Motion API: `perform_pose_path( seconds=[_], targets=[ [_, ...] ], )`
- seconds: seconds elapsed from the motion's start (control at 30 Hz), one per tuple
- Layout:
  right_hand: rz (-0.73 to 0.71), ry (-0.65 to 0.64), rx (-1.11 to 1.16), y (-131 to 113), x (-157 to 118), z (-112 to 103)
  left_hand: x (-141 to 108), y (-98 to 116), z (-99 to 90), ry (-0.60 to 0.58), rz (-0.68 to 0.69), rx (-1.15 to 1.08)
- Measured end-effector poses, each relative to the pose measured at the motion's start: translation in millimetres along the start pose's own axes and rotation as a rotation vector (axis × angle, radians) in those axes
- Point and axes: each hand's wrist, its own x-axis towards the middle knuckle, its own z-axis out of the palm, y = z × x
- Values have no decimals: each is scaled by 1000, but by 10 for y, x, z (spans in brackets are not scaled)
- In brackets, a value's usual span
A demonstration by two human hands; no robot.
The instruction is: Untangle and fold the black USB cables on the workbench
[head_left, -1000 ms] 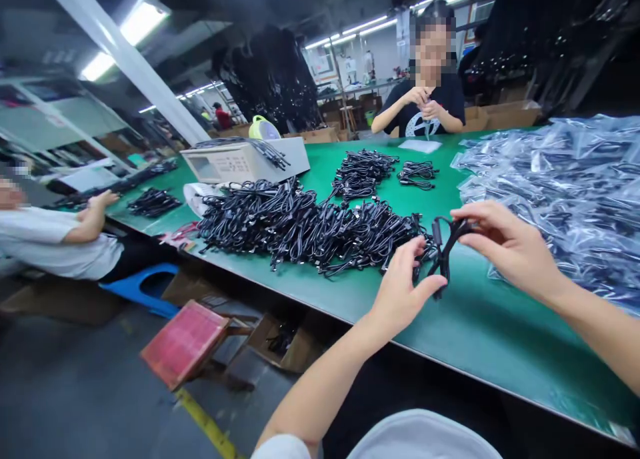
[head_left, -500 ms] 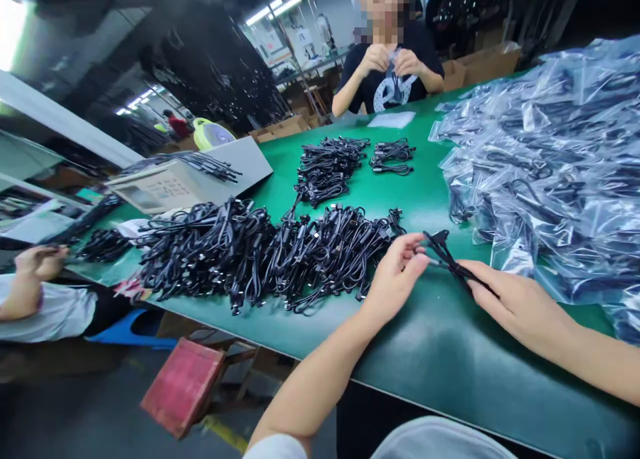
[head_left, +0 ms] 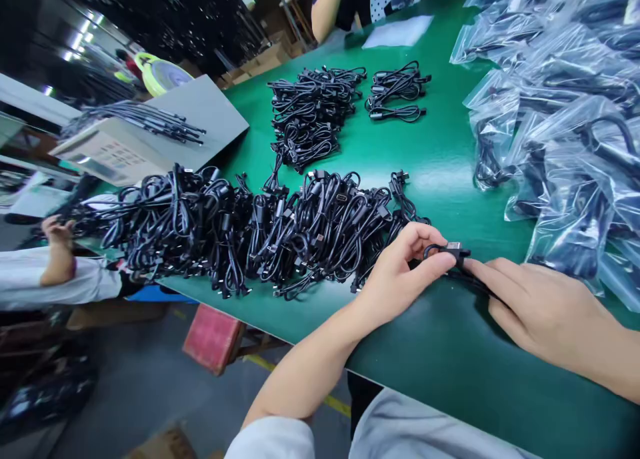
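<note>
A small bundle of black cable [head_left: 454, 249] with a USB plug stretches between my hands, just over the table's near side. My left hand [head_left: 407, 269] is closed, thumb and fingers pinching the bundle near its plug end. The rest of the bundle runs under the fingers of my right hand [head_left: 540, 305], which are closed on it and partly hide it. To the left of my left hand lies a long heap of coiled black cables [head_left: 320, 232]. Clear plastic bags [head_left: 565, 185] with black cables inside are piled beyond my right hand.
On the green table [head_left: 440, 159], another cable pile [head_left: 315, 112] and a small cable group [head_left: 397, 92] lie farther back. A grey-white box-like device [head_left: 130, 145] carries more cables. A co-worker sits opposite; another person's hand [head_left: 59, 231] shows at left. A red stool [head_left: 213, 339] stands below.
My left hand has moved right and closed on the plug end of the cable bundle. My right hand keeps its hold. The view has tilted down, bringing the table closer.
</note>
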Motion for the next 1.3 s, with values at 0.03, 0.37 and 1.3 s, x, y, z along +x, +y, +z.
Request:
perform_pose_path(
  seconds=[0.03,0.37,1.3],
  targets=[
    [39,-7,89,-20,14,-12,1,-7,1,-14,-11,-24],
    [473,-313,820,-98,177,-159,38,-78,-28,-138,13,-145],
    [280,-37,221,-91,36,34,50,-173,6,-144,188,-61]
  ],
)
